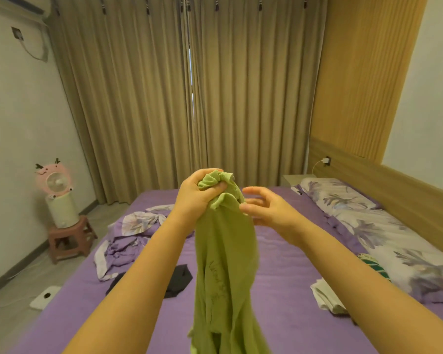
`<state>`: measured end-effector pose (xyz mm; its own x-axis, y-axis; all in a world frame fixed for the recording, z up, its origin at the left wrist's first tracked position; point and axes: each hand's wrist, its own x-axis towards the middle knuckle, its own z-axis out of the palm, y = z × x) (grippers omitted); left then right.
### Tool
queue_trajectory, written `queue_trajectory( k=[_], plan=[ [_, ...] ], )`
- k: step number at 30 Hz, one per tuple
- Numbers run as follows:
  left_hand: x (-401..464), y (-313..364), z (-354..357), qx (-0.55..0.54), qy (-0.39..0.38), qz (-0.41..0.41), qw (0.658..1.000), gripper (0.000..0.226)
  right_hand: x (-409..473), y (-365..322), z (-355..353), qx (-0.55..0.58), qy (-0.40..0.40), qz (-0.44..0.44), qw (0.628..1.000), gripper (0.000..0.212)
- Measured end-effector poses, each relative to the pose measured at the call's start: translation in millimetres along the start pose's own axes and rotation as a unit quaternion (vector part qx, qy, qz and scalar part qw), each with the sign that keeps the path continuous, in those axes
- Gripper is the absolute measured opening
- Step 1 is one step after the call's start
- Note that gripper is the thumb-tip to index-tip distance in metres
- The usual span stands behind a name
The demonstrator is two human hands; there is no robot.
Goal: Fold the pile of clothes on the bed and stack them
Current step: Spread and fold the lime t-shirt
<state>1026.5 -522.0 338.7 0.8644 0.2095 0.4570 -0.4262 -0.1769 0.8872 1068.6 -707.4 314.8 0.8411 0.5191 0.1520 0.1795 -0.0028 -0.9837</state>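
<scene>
My left hand [198, 194] bunches the green shirt [225, 264] hanging limp above the purple bed [287, 290], right hand [262, 206] loosely spread beside its edge, holding nothing; light, floppy cloth, so I'd pinch the shoulders.

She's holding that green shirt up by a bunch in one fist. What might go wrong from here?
The left hand grips the green shirt in a wad, so it may fold crooked unless spread first. The right hand only touches its edge, fingers loose, so that side could slip. The hanging hem might drag over the black garment on the bed.
</scene>
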Motion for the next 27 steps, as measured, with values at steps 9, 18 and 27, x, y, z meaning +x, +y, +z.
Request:
queue_trajectory(
  k=[9, 18, 27],
  plan=[
    [32, 1, -12, 0.066, 0.052, -0.032, 0.996, 0.012, 17, 0, -49, -0.088, 0.03, -0.018, 0.995, 0.011],
    [36, -15, -38, 0.091, 0.004, -0.077, 0.993, 0.008, 34, -3, -61, -0.165, -0.162, 0.078, 0.97, 0.026],
    [22, -36, -15, 0.17, -0.239, -0.12, 0.948, 0.039, 57, -7, -11, -0.177, -0.145, 0.014, 0.973, 0.012]
  ],
)
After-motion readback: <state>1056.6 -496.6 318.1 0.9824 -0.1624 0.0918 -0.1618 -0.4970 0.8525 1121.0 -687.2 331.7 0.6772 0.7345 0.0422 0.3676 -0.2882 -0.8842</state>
